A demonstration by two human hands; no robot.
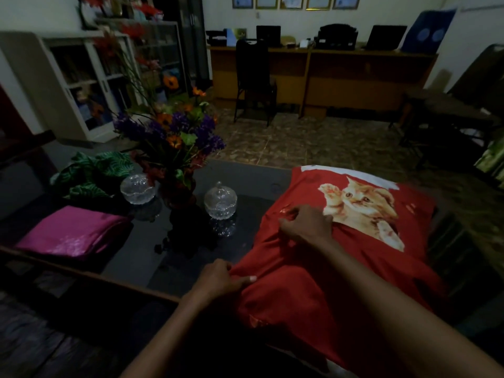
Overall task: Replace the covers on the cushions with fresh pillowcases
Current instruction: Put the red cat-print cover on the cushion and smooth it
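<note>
A person's left hand [218, 279] pinched the near-left edge of a red kitten-print pillowcase [313, 290] on the dark glass surface [152, 257], while the right hand [306, 223], just beyond it, clenched a gather of the same cloth beside the kitten. White cushion [362, 174] showed at the cover's far end. Left of the grips lay a folded magenta cloth [73, 233]; farther off stood two glass jars [220, 200] and a flower vase [177, 186].

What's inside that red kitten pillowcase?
A white cushion pokes out past the far edge of the red kitten pillowcase; the rest is hidden. The left hand and the right hand pinch the fabric.
</note>
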